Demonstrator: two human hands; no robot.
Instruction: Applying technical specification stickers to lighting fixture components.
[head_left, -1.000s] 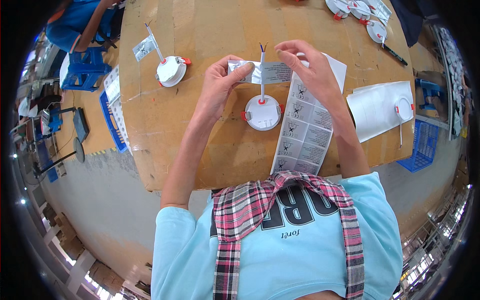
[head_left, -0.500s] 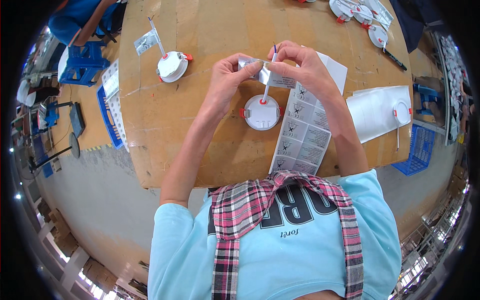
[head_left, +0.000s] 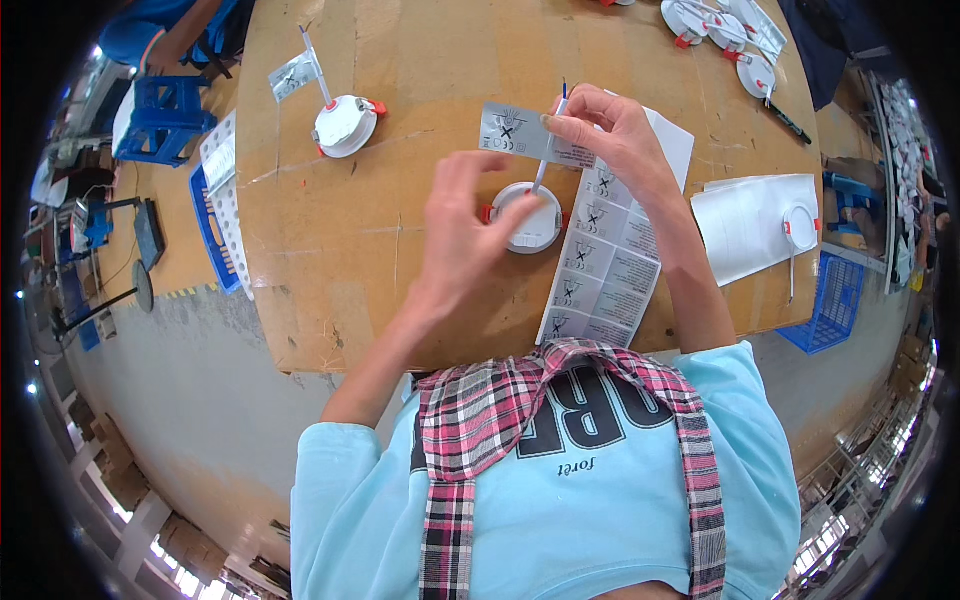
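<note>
Left hand (head_left: 470, 235) covers the left part of the round white lamp (head_left: 528, 217). Label sheet (head_left: 603, 262) partly hidden under right hand (head_left: 612, 135). Label print too small to read.

Light blue sweatshirt with dark lettering, pink plaid straps, sleeves pushed up.

grey label (head_left: 515, 131) | held flat above table | round white lamp (head_left: 527, 217) below
</note>
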